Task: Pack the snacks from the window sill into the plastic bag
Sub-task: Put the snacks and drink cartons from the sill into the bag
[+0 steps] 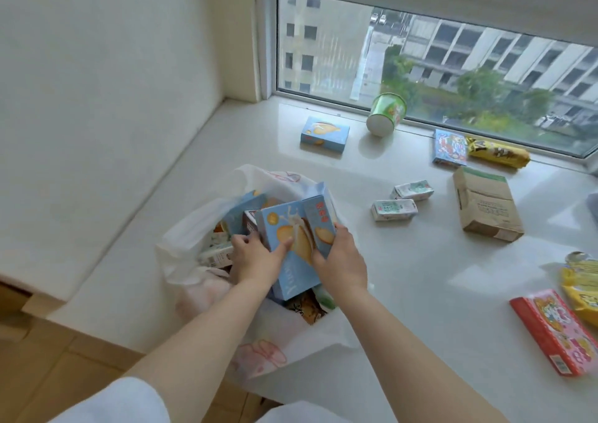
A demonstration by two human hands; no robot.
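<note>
Window behind the sill's far edge, showing buildings and trees; white wall at left; tiled floor below.

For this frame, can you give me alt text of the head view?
Both hands, left hand and right hand, grip a light blue biscuit box over an open white plastic bag on a window sill. Another blue box, two small cartons and a brown paper bag remain unpacked.

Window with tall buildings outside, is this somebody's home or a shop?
Probably a home, likely an upstairs flat. The wide white window sill sits under a window looking down on buildings and trees, and mixed snacks go into a plastic bag, not onto shop shelves.
</note>
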